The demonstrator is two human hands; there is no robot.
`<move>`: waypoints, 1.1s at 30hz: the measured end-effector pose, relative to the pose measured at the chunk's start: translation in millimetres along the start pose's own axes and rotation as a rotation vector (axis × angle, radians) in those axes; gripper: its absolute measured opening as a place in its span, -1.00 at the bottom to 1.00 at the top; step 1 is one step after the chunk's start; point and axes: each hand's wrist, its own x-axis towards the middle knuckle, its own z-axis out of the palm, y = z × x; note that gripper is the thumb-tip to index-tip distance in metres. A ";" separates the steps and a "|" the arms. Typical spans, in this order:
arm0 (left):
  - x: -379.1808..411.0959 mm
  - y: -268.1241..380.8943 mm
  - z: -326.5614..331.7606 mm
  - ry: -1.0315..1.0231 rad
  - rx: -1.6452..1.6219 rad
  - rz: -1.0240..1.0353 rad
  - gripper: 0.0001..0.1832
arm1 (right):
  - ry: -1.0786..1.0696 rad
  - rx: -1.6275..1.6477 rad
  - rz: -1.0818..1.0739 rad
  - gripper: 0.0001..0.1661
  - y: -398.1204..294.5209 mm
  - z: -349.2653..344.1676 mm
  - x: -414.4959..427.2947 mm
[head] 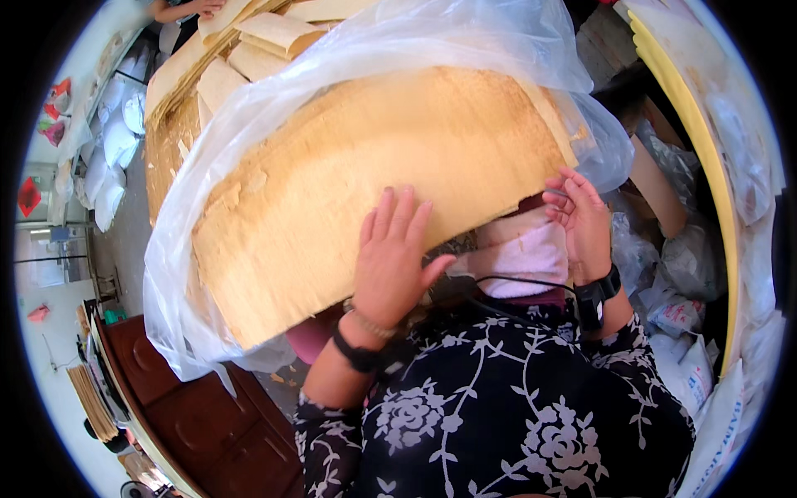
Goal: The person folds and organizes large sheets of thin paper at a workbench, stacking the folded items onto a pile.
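Note:
A wide tan sheet of wood veneer (373,155), torn in places along its left side, lies before me on clear plastic sheeting (180,249). My left hand (392,261) rests flat on the sheet near its front edge, fingers spread. At the sheet's right front corner is my right hand (576,211), its fingers curled around a thin dark object (556,193) too small to name. A pale pink towel (523,252) lies below the front edge, between my hands. A black cable (523,281) runs to the device on my right wrist.
More folded and stacked veneer pieces (274,37) lie beyond the plastic. Another person's hand (205,7) is at the far left of the stack. White sacks (118,143) stand at left, a dark red cabinet (193,404) at lower left, plastic bags (691,261) at right.

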 end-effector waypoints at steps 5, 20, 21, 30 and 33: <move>-11.9 -14.5 28.7 0.133 0.125 0.037 -0.46 | 0.014 0.116 0.061 -0.55 3.8 -20.9 1.2; -5.8 -6.9 20.8 0.154 0.073 0.020 -0.59 | -0.112 0.015 0.115 -0.58 -15.7 -4.6 16.8; -5.2 -6.7 20.9 0.156 0.078 0.028 -0.59 | -0.063 -0.136 0.059 -0.57 -17.3 -4.0 18.2; 11.1 10.4 17.3 0.171 0.138 -0.010 -0.69 | -0.247 0.287 0.144 -0.55 -6.5 -8.4 40.7; 16.8 14.4 17.4 0.137 0.156 -0.045 -0.71 | -0.230 0.297 0.203 -0.55 -12.2 -6.5 46.7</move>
